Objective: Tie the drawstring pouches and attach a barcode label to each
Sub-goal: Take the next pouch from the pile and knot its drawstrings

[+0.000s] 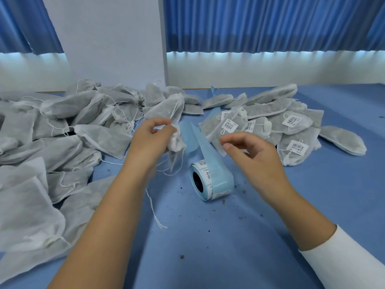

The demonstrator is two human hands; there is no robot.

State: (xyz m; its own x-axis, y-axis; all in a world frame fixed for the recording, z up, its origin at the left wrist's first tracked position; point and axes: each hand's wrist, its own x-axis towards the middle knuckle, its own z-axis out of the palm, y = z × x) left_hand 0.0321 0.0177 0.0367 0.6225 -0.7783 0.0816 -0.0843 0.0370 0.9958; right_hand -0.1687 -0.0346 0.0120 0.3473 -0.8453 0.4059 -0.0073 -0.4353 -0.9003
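My left hand (153,138) grips the gathered neck of a white drawstring pouch (177,147) above the blue table. The pouch body hangs down below my fingers, and a loose white string (155,211) trails from it onto the table. My right hand (253,151) hovers to the right of the pouch with its fingers loosely curled and nothing visible in them. A roll of barcode labels (210,180) on light blue backing lies between my hands, its backing strip (200,136) running away from me.
A big heap of unlabelled white pouches (68,126) covers the left side of the blue table (208,247). Pouches with barcode labels (291,126) lie in a pile at the right. Dark crumbs dot the table near the roll. A white pillar and blue curtains stand behind.
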